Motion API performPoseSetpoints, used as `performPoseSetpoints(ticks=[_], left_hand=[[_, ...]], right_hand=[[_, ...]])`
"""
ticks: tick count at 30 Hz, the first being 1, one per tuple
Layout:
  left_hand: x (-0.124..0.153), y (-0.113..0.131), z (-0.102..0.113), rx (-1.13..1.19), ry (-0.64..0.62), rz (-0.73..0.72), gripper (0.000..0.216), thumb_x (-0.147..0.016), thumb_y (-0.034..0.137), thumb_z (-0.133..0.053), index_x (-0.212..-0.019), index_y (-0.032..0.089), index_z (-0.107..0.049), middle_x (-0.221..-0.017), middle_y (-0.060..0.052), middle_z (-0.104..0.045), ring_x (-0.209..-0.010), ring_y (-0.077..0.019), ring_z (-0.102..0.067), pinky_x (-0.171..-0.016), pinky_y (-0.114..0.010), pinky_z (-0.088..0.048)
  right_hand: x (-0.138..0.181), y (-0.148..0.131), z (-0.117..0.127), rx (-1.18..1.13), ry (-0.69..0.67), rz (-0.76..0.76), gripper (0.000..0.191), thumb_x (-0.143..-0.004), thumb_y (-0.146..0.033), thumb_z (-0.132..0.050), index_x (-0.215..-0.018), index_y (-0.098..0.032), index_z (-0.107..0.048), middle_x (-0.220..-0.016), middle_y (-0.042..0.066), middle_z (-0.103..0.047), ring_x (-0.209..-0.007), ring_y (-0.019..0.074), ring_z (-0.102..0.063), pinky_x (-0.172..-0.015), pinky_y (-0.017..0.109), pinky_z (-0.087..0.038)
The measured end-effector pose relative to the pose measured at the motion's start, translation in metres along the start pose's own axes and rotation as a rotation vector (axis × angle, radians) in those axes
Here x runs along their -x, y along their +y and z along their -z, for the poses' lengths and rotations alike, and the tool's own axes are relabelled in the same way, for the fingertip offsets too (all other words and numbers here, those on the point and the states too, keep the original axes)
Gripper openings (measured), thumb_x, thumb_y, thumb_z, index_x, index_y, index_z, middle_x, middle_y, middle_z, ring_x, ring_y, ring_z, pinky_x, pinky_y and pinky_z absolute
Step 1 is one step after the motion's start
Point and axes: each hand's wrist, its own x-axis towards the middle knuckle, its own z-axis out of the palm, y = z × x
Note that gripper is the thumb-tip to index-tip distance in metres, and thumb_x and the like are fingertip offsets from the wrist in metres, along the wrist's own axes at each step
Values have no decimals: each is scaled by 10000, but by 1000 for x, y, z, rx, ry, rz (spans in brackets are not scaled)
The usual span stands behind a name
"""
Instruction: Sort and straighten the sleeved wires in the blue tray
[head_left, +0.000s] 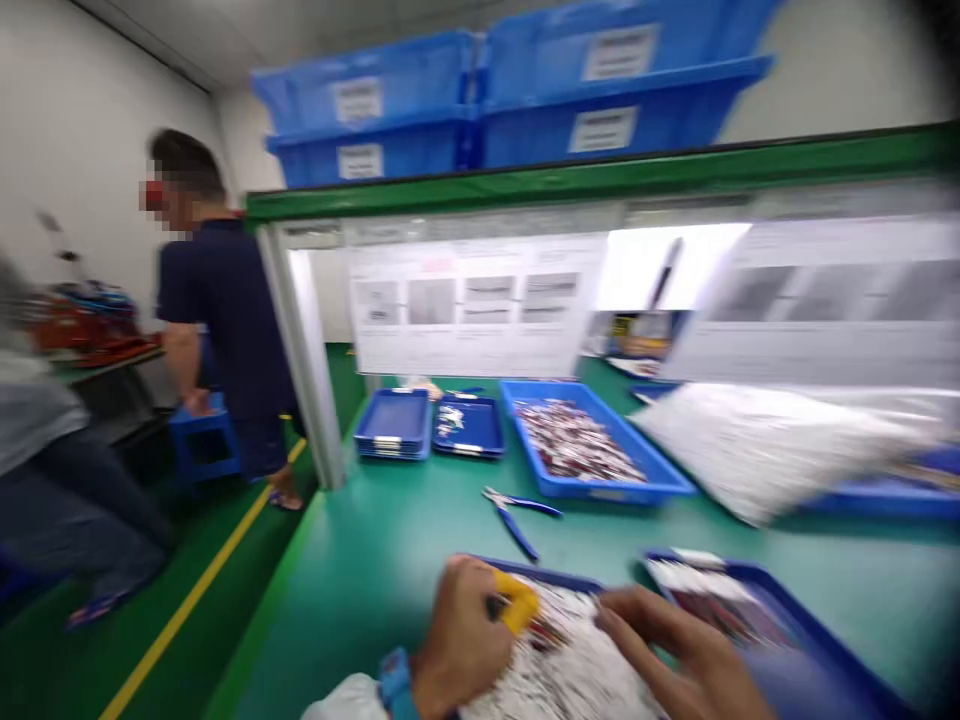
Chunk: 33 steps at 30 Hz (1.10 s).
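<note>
My left hand point(459, 640) is curled closed at the bottom middle, a yellow cot on its fingertip, pinching a small dark part I cannot name. My right hand point(679, 650) lies beside it with its fingers stretched flat over a heap of thin red and white parts. Both hands are over a blue tray point(559, 577) at the near edge of the green bench point(390, 560). The picture is smeared by motion.
Blue-handled pliers point(517, 512) lie on the bench just beyond the tray. Farther back stand a blue bin of small parts point(592, 440), two shallow blue trays point(394, 422) and a white bag point(757, 440). Another tray point(795, 620) sits right. A person in a dark shirt point(225, 310) stands left.
</note>
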Motion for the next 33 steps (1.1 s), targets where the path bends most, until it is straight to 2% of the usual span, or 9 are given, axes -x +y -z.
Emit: performPoseSetpoints(ticks=[1,3,7,12,16,19,33], left_hand=[[-2,4,2,-2,-13,-18,179,-846,342,-678,-762,243,-803,-750,-53,-754,-752,-225,-656,-806,-383,-536],[-6,10,5,11,-37,-49,177,-865,318,-665,-804,242,-812,-759,-46,-758,-763,-216,-662,-755,-336,-532],[-6,17,7,19,-48,-115,179,-869,325,-685,-763,240,-802,-709,-32,-739,-707,-200,-664,-647,-285,-523],[-2,16,3,-12,-50,-163,148,-871,326,-697,-803,262,-812,-735,-26,-750,-734,-204,-681,-655,-286,-534],[-2,15,3,-28,-90,-185,122,-875,302,-695,-871,282,-816,-784,-10,-767,-768,-204,-691,-716,-312,-543],[-2,16,3,-31,-104,-176,124,-878,303,-694,-875,278,-815,-802,-14,-768,-787,-207,-690,-727,-318,-544],[-2,14,3,-38,-159,-120,161,-900,346,-675,-856,270,-810,-800,-13,-762,-798,-207,-677,-779,-343,-523]], right_hand=[[2,-3,10,-30,-29,-39,271,-703,-525,-777,-686,-258,-732,-663,53,-705,-642,258,-645,-587,327,-511],[0,-7,17,-142,27,-100,336,-774,-557,-730,-789,-222,-715,-691,62,-720,-650,242,-635,-595,325,-496],[-7,-9,7,-368,120,-106,344,-813,-527,-732,-836,-207,-607,-716,53,-729,-619,202,-630,-612,311,-493],[-6,-11,0,-491,91,-112,299,-863,-476,-709,-862,-209,-575,-763,49,-746,-643,203,-665,-637,317,-501],[-7,-11,1,-486,62,-97,292,-910,-468,-660,-858,-181,-673,-879,69,-753,-668,176,-643,-660,307,-480],[-9,-9,0,-468,61,-90,285,-915,-452,-661,-848,-178,-703,-869,57,-745,-653,159,-619,-654,295,-459],[-10,-4,4,-419,36,-65,273,-918,-432,-648,-831,-176,-687,-833,37,-720,-634,149,-611,-650,288,-460]])
